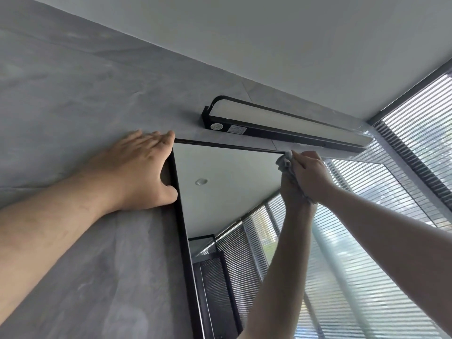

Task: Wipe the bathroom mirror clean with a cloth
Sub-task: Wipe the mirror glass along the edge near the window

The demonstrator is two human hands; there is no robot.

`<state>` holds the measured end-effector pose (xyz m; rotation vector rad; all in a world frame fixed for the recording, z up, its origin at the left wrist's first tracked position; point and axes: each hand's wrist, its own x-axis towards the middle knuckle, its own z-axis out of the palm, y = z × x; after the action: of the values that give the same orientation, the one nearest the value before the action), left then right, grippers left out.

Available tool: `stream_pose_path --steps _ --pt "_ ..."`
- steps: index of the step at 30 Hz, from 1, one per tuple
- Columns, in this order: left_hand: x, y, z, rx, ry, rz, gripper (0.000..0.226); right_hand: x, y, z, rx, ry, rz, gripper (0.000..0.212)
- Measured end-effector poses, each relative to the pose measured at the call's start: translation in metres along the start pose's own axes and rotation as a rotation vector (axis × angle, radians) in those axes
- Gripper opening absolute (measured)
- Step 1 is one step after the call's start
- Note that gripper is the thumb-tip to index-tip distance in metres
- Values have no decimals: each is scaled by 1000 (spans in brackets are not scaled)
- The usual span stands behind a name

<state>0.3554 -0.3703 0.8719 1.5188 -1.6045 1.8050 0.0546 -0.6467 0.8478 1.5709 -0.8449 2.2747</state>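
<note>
Grey cloth (285, 163) is bunched in the pinching right hand (310, 174), rubbing the mirror (227, 187) at its top edge, under the lamp (281, 123); left hand (144, 172) is lying spread, bracing the frame's corner. Next, probably sweeping downward with steady pressure

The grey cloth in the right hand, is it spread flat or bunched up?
Bunched up. The grey cloth is crumpled in the grip of the right hand, pressed at the top edge of the black-framed mirror.

Grey cloth (285, 162) against black-framed mirror (227, 172)
</note>
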Motion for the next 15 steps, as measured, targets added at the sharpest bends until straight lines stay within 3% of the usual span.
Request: stream_pose_path --steps 6,9,12,15 --pt "2 0 1 -3 8 1 111 23 45 -20 -163 -41 166 40" --pt "1 -1 3 0 14 -1 111 21 57 -22 -169 -49 113 43" --pt "2 -2 3 0 16 1 111 -15 73 -34 -140 -15 127 32" --pt "3 -3 4 4 17 -2 113 -79 109 -56 -120 55 239 39"
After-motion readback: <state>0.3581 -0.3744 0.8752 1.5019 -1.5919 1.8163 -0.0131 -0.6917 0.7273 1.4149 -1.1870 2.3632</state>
